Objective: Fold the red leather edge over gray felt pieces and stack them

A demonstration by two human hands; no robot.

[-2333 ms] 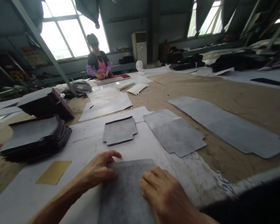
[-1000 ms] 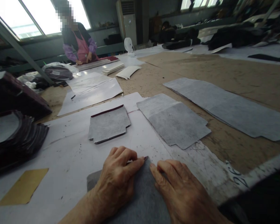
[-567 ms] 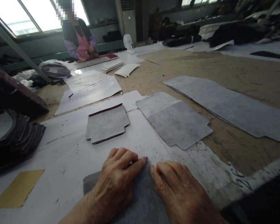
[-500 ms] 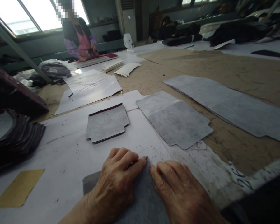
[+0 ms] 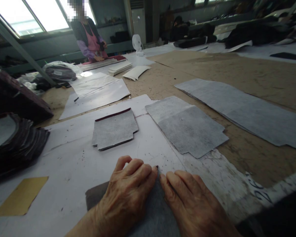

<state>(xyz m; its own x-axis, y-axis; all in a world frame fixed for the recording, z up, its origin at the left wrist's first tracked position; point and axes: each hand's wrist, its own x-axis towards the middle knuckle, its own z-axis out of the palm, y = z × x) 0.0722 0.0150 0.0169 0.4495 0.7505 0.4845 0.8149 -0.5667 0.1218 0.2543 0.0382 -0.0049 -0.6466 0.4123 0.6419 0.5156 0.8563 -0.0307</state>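
Observation:
A grey felt-like fabric piece lies at the table's near edge, under and between my hands. My left hand is closed, its thumb and forefinger pinching the dark far tip of the fabric. My right hand, fingers curled together, presses on the fabric's right edge just beside that tip. A flat brownish-grey end sticks out left of my left hand; whether it belongs to the same piece is hidden. Beyond my hands lies a small stack of notched grey pieces with a dark red strip along its far edge.
Larger grey cut pieces and a long grey stack lie to the right. At left are a tan card and a dark curved pile. Across the table, a person in a pink apron stands near a white fan.
My hands have barely moved; the left has shifted slightly right along the fabric tip. The view has shifted slightly. Across the table, the person's arms have changed position.

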